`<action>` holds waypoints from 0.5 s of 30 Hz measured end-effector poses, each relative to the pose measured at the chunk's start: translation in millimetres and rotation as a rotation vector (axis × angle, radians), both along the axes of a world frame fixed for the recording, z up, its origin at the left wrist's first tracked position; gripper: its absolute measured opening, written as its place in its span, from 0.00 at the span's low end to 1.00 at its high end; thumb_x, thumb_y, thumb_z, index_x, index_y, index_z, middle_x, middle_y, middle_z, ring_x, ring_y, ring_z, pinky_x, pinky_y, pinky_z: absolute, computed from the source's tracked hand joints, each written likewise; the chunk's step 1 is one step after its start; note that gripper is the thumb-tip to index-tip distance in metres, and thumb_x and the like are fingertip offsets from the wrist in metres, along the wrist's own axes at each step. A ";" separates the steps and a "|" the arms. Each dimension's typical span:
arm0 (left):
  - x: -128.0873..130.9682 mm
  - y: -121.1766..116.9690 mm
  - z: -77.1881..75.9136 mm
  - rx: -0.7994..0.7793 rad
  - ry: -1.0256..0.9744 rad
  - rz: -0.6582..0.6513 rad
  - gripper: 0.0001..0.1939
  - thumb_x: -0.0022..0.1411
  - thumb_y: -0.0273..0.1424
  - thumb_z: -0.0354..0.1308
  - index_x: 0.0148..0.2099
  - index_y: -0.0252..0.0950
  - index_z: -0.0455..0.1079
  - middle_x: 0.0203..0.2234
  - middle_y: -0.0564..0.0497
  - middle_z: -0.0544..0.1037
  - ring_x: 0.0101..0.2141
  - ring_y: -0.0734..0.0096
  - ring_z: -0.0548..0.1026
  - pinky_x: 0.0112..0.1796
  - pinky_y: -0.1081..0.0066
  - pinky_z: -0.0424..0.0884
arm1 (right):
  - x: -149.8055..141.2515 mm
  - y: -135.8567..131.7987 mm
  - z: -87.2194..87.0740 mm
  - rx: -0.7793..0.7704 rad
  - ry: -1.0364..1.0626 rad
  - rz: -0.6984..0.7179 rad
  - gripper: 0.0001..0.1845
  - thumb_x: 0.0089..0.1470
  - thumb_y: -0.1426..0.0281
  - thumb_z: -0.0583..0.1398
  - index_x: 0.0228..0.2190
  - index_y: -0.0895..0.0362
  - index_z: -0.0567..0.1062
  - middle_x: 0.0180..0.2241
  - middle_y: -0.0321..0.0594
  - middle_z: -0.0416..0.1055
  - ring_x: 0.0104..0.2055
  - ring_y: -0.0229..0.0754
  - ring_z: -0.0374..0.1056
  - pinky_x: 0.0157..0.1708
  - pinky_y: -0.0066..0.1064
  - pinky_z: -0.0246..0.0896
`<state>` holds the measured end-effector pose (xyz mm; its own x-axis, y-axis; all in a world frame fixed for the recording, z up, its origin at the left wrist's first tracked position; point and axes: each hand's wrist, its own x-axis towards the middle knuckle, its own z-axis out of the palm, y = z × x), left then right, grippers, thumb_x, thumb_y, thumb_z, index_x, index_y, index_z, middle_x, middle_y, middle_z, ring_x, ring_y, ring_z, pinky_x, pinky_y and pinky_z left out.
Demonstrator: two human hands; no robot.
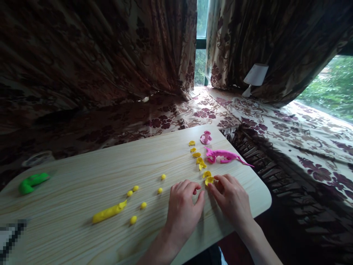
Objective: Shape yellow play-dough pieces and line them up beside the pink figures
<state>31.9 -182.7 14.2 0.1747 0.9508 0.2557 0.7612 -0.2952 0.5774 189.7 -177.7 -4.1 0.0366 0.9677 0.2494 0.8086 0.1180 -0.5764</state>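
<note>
My right hand point(231, 197) pinches a small flattened yellow clay piece point(209, 180) on the light wooden table point(82, 176), thumb and fingers closed on it. My left hand point(184, 206) rests beside it with the fingers curled down onto the tabletop; nothing shows in it. Just beyond lie several more flattened yellow pieces point(200, 162) in a row. A pink clay figure point(222, 155) with a long thin tail lies past them, and a small pink clay lump point(206, 137) sits near the far edge.
Several small yellow clay balls point(143, 205) and a long yellow clay roll point(109, 212) lie left of my hands. A green clay piece point(32, 182) sits at the far left. Patterned fabric, curtains and a white lamp point(255, 79) surround the table.
</note>
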 end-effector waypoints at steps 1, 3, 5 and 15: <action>-3.7 -2.3 1.2 -0.016 -0.030 0.006 0.04 0.57 0.25 0.54 0.34 0.38 0.68 0.27 0.53 0.73 0.33 0.66 0.71 0.39 0.64 0.65 | -1.4 -0.6 -0.3 0.000 0.013 -0.002 0.08 0.53 0.64 0.59 0.34 0.54 0.74 0.30 0.39 0.68 0.34 0.45 0.64 0.34 0.35 0.57; -11.5 -7.7 4.7 -0.063 -0.120 0.019 0.04 0.58 0.25 0.54 0.33 0.38 0.68 0.27 0.53 0.73 0.33 0.67 0.72 0.39 0.64 0.66 | -4.2 -3.3 0.4 -0.004 0.056 0.008 0.06 0.53 0.66 0.59 0.31 0.54 0.74 0.28 0.38 0.68 0.32 0.43 0.64 0.32 0.33 0.58; -19.8 -14.4 10.4 -0.116 -0.237 0.035 0.04 0.58 0.26 0.54 0.35 0.38 0.69 0.29 0.52 0.74 0.34 0.67 0.72 0.40 0.65 0.67 | -8.7 -8.1 4.5 -0.012 0.122 0.044 0.06 0.54 0.67 0.58 0.29 0.55 0.73 0.27 0.37 0.67 0.30 0.40 0.64 0.30 0.31 0.59; -78.2 -55.7 49.5 -0.387 -0.838 0.044 0.08 0.60 0.32 0.56 0.41 0.39 0.72 0.37 0.51 0.78 0.40 0.67 0.75 0.45 0.68 0.70 | -87.4 -41.9 56.5 -0.200 0.722 0.339 0.07 0.55 0.65 0.59 0.29 0.56 0.71 0.28 0.37 0.70 0.31 0.39 0.67 0.31 0.29 0.65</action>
<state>-46.3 -238.4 63.7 0.0375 0.9978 -0.0553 0.0558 0.0531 0.9970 102.3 -219.7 52.4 -0.1802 0.9787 0.0984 0.1690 0.1293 -0.9771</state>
